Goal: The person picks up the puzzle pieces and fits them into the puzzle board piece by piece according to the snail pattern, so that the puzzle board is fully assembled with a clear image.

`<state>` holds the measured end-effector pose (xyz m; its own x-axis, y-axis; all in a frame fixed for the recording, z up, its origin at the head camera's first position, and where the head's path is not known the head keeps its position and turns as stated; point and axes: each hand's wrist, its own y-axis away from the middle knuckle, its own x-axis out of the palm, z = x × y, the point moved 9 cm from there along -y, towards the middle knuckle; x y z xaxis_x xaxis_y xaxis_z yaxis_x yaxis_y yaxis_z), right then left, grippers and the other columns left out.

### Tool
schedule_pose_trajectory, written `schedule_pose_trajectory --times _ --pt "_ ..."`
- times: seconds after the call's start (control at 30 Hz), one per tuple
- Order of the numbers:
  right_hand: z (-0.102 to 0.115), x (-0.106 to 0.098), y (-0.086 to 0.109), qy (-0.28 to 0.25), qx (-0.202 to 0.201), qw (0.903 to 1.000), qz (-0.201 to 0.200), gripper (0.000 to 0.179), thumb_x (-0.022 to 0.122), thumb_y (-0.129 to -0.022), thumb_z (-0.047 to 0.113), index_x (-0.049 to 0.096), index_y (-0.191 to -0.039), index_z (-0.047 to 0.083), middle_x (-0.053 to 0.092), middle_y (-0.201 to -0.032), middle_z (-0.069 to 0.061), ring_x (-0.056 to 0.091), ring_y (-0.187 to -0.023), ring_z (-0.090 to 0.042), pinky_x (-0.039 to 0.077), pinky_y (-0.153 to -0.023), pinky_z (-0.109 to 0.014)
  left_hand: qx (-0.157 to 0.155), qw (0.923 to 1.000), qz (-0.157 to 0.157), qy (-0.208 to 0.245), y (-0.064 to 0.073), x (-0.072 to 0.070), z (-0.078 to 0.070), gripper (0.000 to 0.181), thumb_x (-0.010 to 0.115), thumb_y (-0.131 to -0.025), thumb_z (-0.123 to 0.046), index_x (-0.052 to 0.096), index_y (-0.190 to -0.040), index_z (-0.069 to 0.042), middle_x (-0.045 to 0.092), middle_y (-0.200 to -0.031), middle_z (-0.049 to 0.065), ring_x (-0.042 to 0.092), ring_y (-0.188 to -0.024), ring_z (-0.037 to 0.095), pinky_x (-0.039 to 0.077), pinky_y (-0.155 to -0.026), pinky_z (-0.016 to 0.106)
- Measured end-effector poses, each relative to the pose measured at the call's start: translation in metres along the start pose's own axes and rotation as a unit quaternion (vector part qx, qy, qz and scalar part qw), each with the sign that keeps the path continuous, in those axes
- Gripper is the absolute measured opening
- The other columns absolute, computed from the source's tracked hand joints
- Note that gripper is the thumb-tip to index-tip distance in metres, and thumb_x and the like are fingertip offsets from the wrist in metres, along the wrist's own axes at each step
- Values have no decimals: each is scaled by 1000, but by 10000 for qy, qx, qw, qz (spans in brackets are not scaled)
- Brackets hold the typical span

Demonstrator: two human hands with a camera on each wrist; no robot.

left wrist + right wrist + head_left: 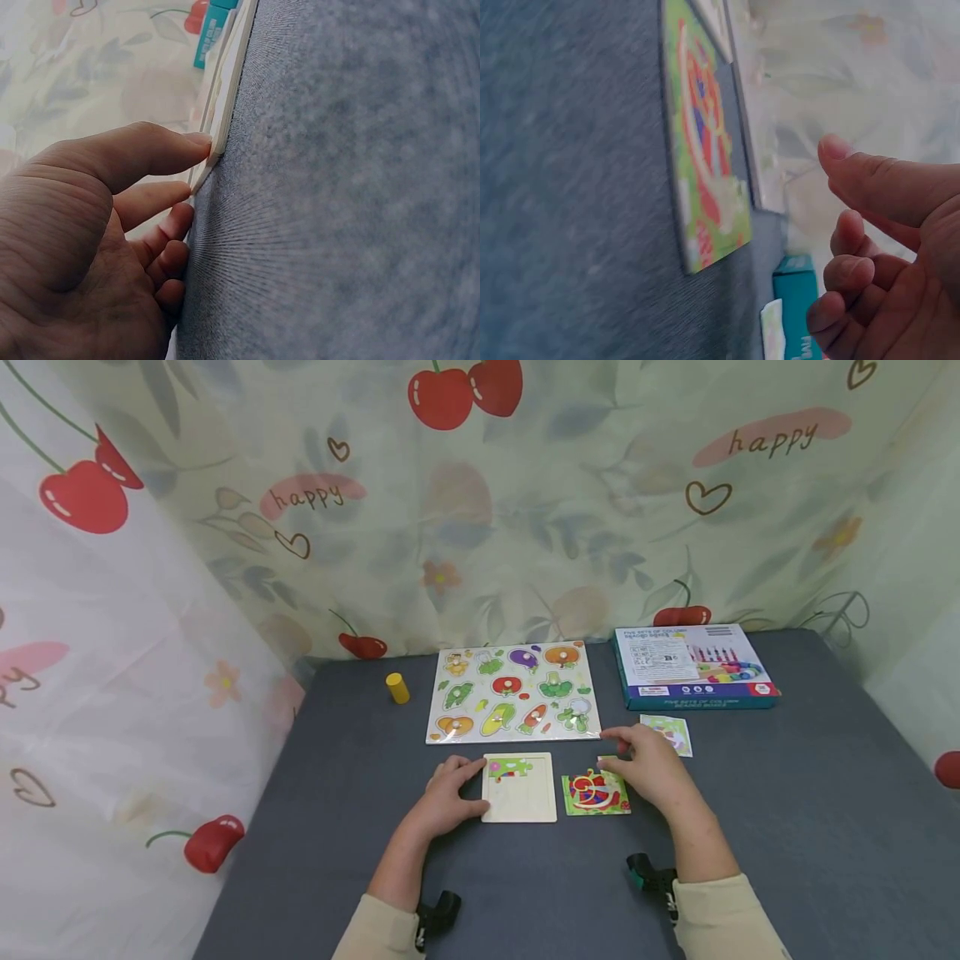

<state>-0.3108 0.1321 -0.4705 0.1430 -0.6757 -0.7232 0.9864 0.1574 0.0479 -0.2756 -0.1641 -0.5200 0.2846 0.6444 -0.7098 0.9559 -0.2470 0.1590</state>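
Observation:
A shallow pale wooden puzzle tray lies in front of the body, with green, pink and red jigsaw pieces in its far left part. My left hand touches the tray's left edge, its thumb and forefinger spread toward the two corners. To the right of the tray lies a green-bordered group of jigsaw pieces with a red, blue and yellow picture. Over its far right side is my right hand, fingers loosely bent and holding nothing in the right wrist view.
Beyond the tray lies a white vegetable picture board. A yellow cylinder stands to its left. At the back right is a teal-sided box, and a small printed card lies in front of it, partly behind the right hand.

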Motion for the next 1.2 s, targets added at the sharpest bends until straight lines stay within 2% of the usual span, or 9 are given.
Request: schedule_pose_trajectory --times 0.3,0.57,0.73,0.97,1.2 --pt "-26 14 1 -141 362 9982 460 45 78 -91 13 65 -131 -2 54 -95 -12 50 -86 -28 40 -74 -42 8 10000 -40 49 0 0 -1 72 81 -89 -22 50 -153 -10 48 -125 6 40 -110 25 39 -88 44" --pt "-37 19 3 -117 561 9969 531 45 76 -92 14 64 -132 -6 56 -93 -12 51 -86 -28 40 -72 -40 47 9999 -62 73 1 0 -1 72 81 -89 -21 50 -153 -10 47 -124 6 40 -110 25 38 -87 44" --pt "-38 19 3 -157 607 9971 436 42 78 -91 13 67 -128 -3 57 -95 -13 52 -86 -29 42 -73 -41 52 10000 -38 30 1 -1 0 72 81 -89 -21 50 -153 -11 47 -124 6 40 -109 25 38 -86 43" --pt "-37 17 4 -173 560 9981 213 39 79 -89 12 66 -124 -1 61 -105 -16 56 -95 -32 46 -87 -51 71 10000 -38 2 1 -1 -1 72 81 -89 -22 50 -153 -11 48 -124 6 40 -108 25 38 -85 43" --pt "-35 15 5 -199 508 9985 69 36 78 -89 9 65 -121 -1 62 -100 -13 56 -92 -30 45 -85 -50 18 10000 -53 55 0 -1 0 72 81 -89 -23 50 -153 -11 48 -124 6 40 -109 24 38 -86 42"
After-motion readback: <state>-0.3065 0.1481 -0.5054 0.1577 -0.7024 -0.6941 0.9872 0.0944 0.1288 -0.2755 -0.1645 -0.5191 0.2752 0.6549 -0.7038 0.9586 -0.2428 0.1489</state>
